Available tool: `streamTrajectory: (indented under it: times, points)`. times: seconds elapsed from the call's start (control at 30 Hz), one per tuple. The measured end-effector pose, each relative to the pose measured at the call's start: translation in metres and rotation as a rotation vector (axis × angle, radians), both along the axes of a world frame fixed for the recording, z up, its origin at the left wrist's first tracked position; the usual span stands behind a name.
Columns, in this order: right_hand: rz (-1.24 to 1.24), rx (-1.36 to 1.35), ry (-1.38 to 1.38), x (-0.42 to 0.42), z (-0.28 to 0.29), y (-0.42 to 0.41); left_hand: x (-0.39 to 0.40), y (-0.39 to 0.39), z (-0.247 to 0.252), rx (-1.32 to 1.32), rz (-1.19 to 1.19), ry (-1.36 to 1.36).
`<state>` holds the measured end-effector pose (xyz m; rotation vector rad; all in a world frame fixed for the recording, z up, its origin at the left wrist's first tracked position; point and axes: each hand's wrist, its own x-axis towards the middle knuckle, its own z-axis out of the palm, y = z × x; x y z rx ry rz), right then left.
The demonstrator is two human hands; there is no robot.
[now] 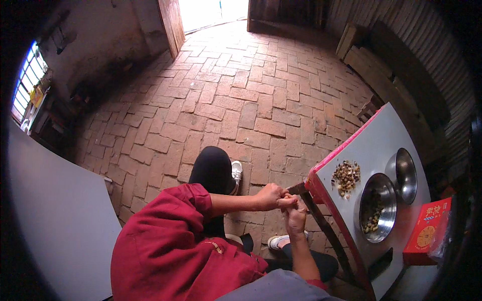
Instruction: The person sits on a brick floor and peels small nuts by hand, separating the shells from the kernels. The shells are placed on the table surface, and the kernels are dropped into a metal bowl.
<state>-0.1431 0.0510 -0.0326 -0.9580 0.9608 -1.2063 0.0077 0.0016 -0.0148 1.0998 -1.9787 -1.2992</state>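
Observation:
My left hand (270, 196) and my right hand (295, 218) meet in front of me, fingertips together, just off the near left edge of the table (391, 124). Whatever may be between the fingers is too small to make out. On the table, to the right of my hands, lies a loose pile of shells or husk pieces (346, 178). Beside it stands a steel bowl (392, 222) with small pale nuts or pods (371, 224) in its bottom. A second steel bowl (406, 177) stands behind, touching or close to the first; its visible inside shows no contents.
A red printed box (425, 229) with clear plastic beside it stands at the table's right edge. A dark flat object (380, 263) lies nearer me. The table's wooden leg frame (327, 233) is close to my right forearm. A pale surface (56, 222) lies left, over brick floor (226, 98).

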Motion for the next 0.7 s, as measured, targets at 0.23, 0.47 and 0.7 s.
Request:
streamTrajectory:
  times: [0.23, 0.47, 0.7]
  points:
    - [-0.065, -0.053, 0.149, 0.009, 0.015, 0.001, -0.003, 0.001, -0.008, 0.179, 0.010, 0.156]
    - [-0.045, -0.351, 0.623, -0.019, 0.047, -0.025, -0.005, -0.016, 0.000, 0.753, -0.115, 0.570]
    - [-0.047, -0.293, 0.476, -0.021, 0.054, -0.014, -0.002, -0.011, 0.018, 0.851, -0.187, 0.670]
